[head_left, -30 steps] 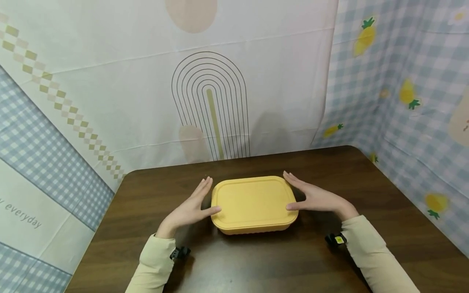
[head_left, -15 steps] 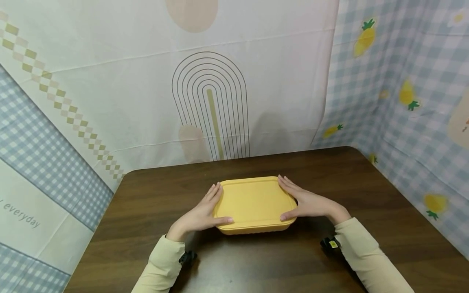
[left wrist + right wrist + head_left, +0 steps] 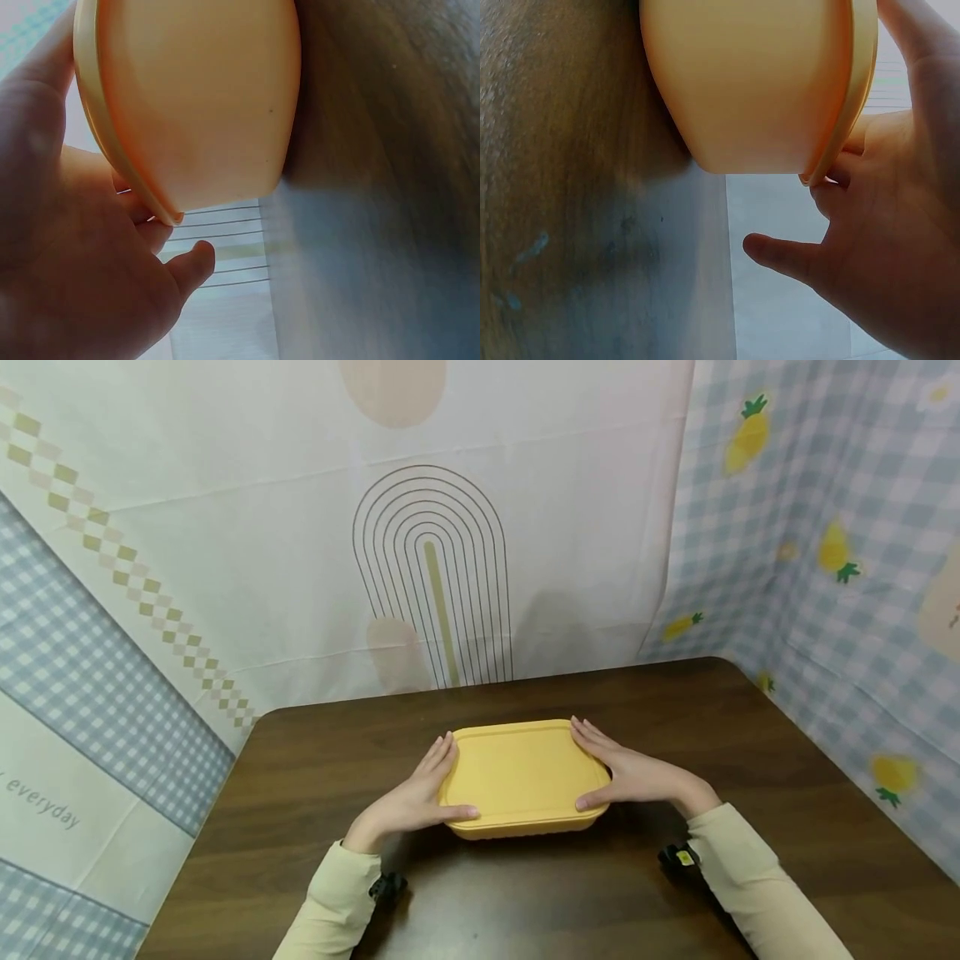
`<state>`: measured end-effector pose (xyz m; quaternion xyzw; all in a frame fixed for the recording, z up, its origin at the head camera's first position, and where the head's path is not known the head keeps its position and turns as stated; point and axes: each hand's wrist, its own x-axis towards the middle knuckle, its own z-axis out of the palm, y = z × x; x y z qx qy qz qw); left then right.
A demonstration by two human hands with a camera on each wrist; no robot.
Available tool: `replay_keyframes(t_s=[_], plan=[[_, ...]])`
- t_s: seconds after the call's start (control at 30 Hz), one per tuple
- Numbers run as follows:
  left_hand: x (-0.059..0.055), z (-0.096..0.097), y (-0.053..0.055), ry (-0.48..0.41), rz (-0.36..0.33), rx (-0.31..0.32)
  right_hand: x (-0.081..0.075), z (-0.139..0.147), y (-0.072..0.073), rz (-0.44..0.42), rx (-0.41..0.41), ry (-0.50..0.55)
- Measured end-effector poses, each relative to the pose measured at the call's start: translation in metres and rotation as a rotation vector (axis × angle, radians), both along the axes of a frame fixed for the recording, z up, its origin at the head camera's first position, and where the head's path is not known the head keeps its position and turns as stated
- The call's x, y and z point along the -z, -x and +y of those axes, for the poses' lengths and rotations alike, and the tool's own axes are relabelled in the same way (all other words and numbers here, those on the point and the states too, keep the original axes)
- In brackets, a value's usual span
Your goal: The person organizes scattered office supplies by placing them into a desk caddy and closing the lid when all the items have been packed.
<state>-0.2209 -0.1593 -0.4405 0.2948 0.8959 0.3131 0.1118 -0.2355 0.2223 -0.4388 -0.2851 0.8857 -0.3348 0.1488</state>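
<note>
A yellow rectangular food container (image 3: pixel 522 832) with a matching lid (image 3: pixel 525 768) sits on the dark wooden table. At its left end my left hand (image 3: pixel 408 800) grips the lid, thumb on top near the front corner, fingers along the far left edge. Mirroring it, my right hand (image 3: pixel 637 776) holds the lid's right end, thumb on the front corner. The left wrist view has fingers at the lid's rim (image 3: pixel 91 105), with the little finger sticking out below. Similarly, fingers meet the rim (image 3: pixel 859 82) in the right wrist view. The container's inside is hidden.
The brown table (image 3: pixel 300 827) extends around the container. Behind it hangs a white printed cloth (image 3: pixel 585 510), with a blue checked cloth (image 3: pixel 862 635) on the right side. Black straps with small devices sit at both wrists.
Both hands have come inward and taken hold of the lid's ends, thumbs sliding toward its front corners. Over the last half second they have stayed nearly still; the lid is still on.
</note>
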Motion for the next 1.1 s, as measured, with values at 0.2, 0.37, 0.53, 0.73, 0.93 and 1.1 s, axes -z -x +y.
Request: replay_keyframes(t_s=[0.2, 0.37, 0.53, 0.73, 0.93, 1.1], plan=[[0.0022, 0.0018, 0.0030, 0.008, -0.030, -0.010, -0.0021, 0.0017, -0.0005, -0.005, 0.009, -0.008], [0.0028, 0.0016, 0.0015, -0.002, -0.041, -0.013, 0.0008, 0.0015, -0.0006, -0.011, 0.012, 0.000], [-0.0003, -0.0004, -0.0012, -0.006, -0.045, 0.002, 0.0039, 0.0005, 0.0002, -0.006, 0.010, 0.000], [-0.0013, 0.0000, 0.0020, -0.016, -0.027, 0.011, -0.0007, 0.0006, -0.0001, 0.000, 0.011, 0.012], [0.0008, 0.0004, 0.0017, -0.018, -0.019, 0.011, -0.0012, 0.0003, -0.0008, -0.007, 0.004, 0.015], [0.0003, 0.0001, 0.0001, -0.026, -0.019, 0.006, -0.0014, -0.0004, -0.0012, -0.004, 0.006, 0.017]])
